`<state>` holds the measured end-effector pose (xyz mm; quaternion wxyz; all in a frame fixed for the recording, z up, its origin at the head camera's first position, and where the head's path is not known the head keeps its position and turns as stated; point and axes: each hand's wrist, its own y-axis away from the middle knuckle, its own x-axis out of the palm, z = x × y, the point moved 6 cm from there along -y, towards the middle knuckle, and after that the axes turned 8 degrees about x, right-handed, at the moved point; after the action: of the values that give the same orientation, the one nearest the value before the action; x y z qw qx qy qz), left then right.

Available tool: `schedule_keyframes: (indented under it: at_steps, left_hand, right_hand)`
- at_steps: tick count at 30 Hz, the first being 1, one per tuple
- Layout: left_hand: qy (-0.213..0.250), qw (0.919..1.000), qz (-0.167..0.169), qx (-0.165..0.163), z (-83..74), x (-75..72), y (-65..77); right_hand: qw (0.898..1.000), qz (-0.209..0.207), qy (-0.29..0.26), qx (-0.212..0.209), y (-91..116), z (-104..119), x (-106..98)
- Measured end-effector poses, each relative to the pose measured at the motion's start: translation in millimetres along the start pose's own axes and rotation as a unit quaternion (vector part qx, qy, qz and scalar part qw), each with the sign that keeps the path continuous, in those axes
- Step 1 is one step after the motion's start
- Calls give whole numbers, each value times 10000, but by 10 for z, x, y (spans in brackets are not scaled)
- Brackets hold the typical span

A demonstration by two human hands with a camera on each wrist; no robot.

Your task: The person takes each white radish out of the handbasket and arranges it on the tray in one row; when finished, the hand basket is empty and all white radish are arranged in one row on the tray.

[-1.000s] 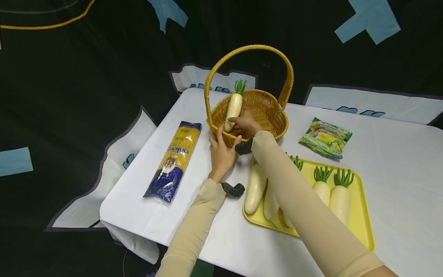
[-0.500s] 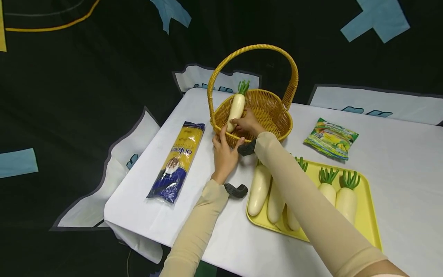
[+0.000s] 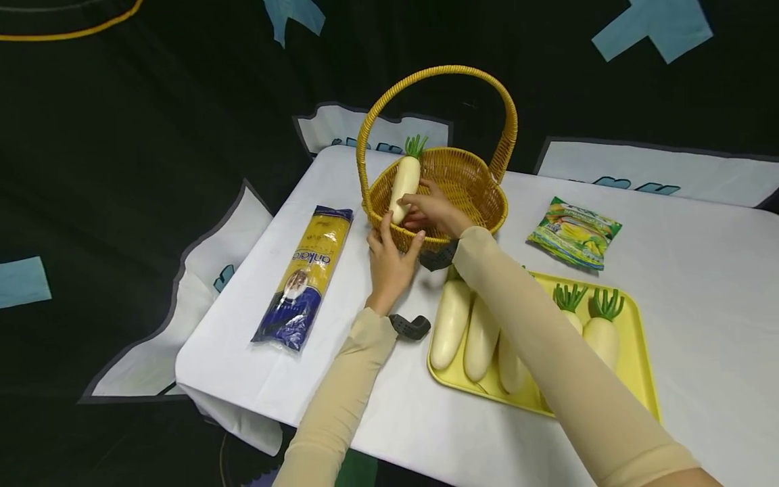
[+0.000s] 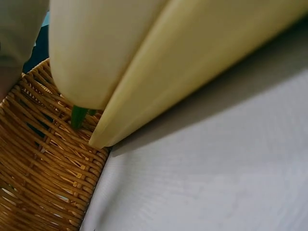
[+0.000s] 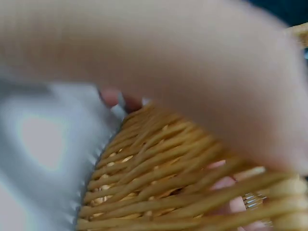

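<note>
A white radish with green leaf stubs leans inside the wicker basket against its left wall, leaf end up. Reaching over the front rim, my right hand has its fingertips against the radish's right side; its thumb lies lower, near the root end. My left hand rests against the basket's front left rim with fingers and thumb spread and fairly straight. In the right wrist view a blurred hand hides much of the wicker. Pale blurred shapes cover the top of the left wrist view, beside the wicker.
Several white radishes lie on a yellow tray in front of the basket, partly under my right forearm. A yellow and blue pasta packet lies left. Behind the tray sits a green packet. The white-clothed table ends left and front.
The whole view has shifted slightly. My right hand has drawn a little to the right and its fingers have spread. The radish and my left hand keep their places at the basket.
</note>
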<state>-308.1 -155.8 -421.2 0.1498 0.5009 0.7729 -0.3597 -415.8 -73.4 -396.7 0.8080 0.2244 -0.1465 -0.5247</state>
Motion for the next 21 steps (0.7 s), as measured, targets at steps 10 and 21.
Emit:
schedule_keyframes:
  at_steps: [10, 21]
  left_hand:
    - [53, 9999, 120, -48, -16, 58, -6]
    - [191, 9993, 228, -208, 41, 74, -49]
  right_hand:
    - [9980, 330, -531, -47, 234, 13, -263]
    - [9927, 873, -830, -68, 968, 112, -510]
